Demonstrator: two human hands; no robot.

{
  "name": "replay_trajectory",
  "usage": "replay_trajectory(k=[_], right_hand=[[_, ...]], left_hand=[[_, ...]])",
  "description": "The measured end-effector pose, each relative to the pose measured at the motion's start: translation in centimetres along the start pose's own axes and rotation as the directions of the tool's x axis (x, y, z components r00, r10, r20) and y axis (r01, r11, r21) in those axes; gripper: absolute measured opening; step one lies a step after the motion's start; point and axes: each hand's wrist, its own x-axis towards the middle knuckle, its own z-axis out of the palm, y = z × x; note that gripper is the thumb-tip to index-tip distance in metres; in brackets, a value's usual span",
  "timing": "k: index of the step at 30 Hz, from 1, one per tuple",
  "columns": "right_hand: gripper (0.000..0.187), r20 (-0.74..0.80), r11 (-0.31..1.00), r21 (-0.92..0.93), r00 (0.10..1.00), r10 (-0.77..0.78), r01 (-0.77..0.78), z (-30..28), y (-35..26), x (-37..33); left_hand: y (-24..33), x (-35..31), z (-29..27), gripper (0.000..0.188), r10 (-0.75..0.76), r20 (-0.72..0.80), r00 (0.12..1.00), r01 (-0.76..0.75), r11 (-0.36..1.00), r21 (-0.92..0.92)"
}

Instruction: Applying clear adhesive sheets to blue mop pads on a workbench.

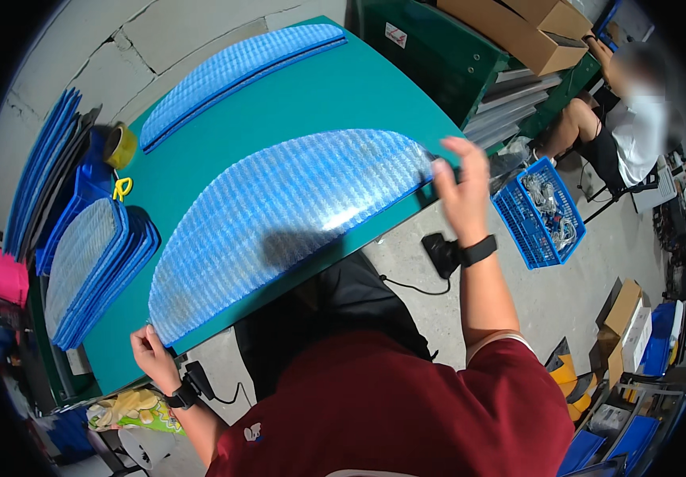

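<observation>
The green table [383, 87] takes up most of the corner, and along its near edge lies the blue half-moon pad [271, 191], flat. I'd judge it light, soft and bendy, hardly fragile, its sheen hinting at some slip; two corners make the surest hold. The right hand [464, 191] is loosely spread by one corner, contact unclear; the left hand [154, 355] pinches the other.

"What's worn on top?"
"A maroon short-sleeved shirt [391, 397] with pale sleeve trim [510, 337] and a small whitish emblem [253, 432]."
"Below that?"
"Black legwear [367, 298]. Both wrists wear black bands [479, 251], each beside a black device [441, 254] with a thin cable [416, 288]."
</observation>
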Motion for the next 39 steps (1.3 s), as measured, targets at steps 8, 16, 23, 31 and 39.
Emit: replay_trajectory(k=[8,16,23,31,39], right_hand=[[0.024,0.179,0.931,-0.222,0.926,0.331,-0.290,-0.4,5.0,-0.1],[0.017,0.216,0.899,-0.414,0.945,0.247,-0.141,0.8,5.5,0.3],[0.017,0.059,0.917,0.248,0.949,0.309,-0.314,-1.5,1.6,4.3],[0.013,0.100,0.989,0.055,0.987,0.130,-0.136,-3.4,-4.0,6.8],[0.014,0.079,0.958,0.257,0.985,-0.153,0.128,-7.3,-11.5,12.9]], left_hand=[[0.2,-0.2,0.2,0.017,-0.011,-0.036,0.999,0.010,0.999,-0.036],[0.1,-0.3,0.3,0.014,-0.032,-0.072,0.997,0.027,0.997,-0.066],[0.7,-0.4,0.1,0.012,-0.072,-0.086,0.994,0.068,0.996,-0.050],[1.6,-0.1,-0.2,0.007,-0.056,-0.111,0.992,0.052,0.998,-0.043],[1.6,0.0,-0.5,0.008,-0.070,-0.122,0.990,0.068,0.997,-0.023]])
